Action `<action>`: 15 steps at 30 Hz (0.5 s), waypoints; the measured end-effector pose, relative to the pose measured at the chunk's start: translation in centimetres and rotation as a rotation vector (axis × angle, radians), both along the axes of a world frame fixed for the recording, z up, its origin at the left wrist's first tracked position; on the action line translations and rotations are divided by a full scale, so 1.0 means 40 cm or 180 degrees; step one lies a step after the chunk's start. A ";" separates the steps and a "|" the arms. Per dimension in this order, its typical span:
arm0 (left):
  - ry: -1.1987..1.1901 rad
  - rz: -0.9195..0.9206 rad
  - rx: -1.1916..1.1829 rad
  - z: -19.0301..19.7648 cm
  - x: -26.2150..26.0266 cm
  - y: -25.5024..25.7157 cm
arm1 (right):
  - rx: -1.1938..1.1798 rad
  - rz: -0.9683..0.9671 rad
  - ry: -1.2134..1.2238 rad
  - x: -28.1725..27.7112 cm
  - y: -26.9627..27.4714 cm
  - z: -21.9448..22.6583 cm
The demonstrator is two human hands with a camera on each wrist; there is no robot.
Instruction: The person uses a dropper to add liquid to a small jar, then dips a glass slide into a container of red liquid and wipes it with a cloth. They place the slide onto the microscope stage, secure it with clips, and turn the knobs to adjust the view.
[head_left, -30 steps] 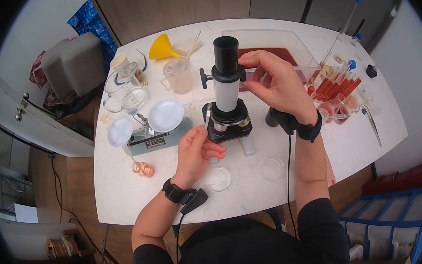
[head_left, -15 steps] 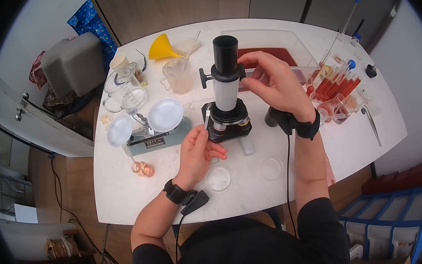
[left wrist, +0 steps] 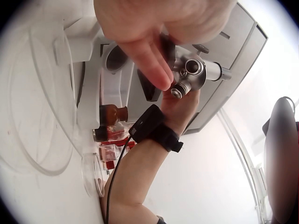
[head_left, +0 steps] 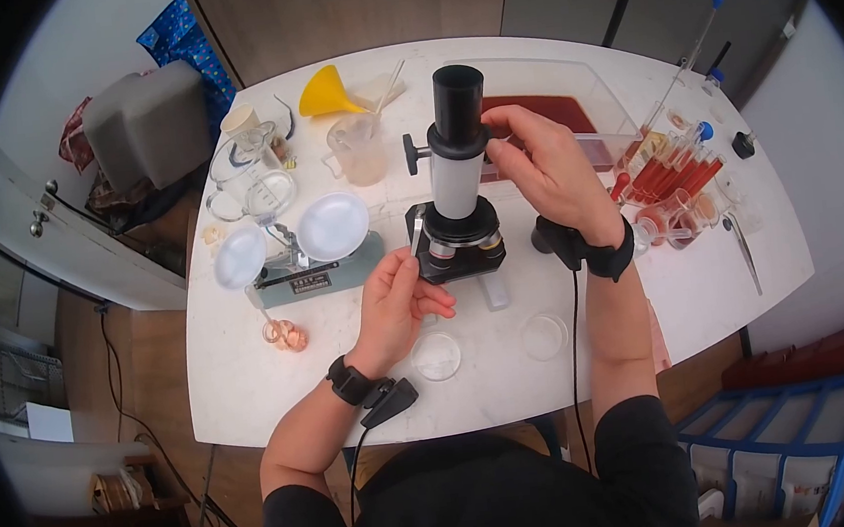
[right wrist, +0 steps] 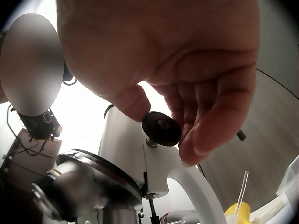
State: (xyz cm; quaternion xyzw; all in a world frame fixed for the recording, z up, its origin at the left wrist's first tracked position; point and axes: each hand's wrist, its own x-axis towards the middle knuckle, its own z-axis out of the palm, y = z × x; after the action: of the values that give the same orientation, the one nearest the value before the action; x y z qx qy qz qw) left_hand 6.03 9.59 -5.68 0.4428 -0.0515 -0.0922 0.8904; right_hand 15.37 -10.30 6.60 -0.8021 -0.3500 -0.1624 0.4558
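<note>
A black-and-white microscope (head_left: 455, 188) stands upright in the middle of the table. My right hand (head_left: 555, 174) is at the right side of its tube, thumb and fingers pinching a round black focus knob (right wrist: 160, 129). Low at the near left corner of the dark stage, my left hand (head_left: 390, 304) has thumb and forefinger together at the lower end of a narrow metal strip (head_left: 417, 232), which looks like a stage clip. Its other fingers are loosely bent. Above these fingers, the left wrist view shows a silver objective (left wrist: 177, 90) close by.
Two petri dishes (head_left: 436, 358) lie near the front edge. A balance (head_left: 309, 285) with white pans stands left, behind a small jar of orange pieces (head_left: 288, 337). Red-filled test tubes (head_left: 670, 173) and tweezers (head_left: 745, 253) are right. A clear bin (head_left: 604, 102) and yellow funnel (head_left: 325, 92) sit behind.
My right thumb and fingers have shifted slightly around the knob, and the hand has tilted a little. The left hand stays at the stage corner. The head view has moved slightly.
</note>
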 end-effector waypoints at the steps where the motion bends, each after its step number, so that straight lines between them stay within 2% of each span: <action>1: -0.0001 -0.0005 0.0008 0.000 0.000 0.000 | -0.0015 -0.0016 0.0002 -0.001 0.001 0.001; 15: 0.0029 0.0018 0.0028 0.000 0.000 0.000 | -0.0085 -0.0234 -0.0223 0.010 0.016 -0.016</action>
State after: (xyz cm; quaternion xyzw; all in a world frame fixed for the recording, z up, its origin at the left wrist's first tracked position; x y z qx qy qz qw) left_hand 6.02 9.60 -5.67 0.4465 -0.0457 -0.0919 0.8889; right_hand 15.77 -9.65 5.96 -0.8142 -0.3381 -0.2023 0.4263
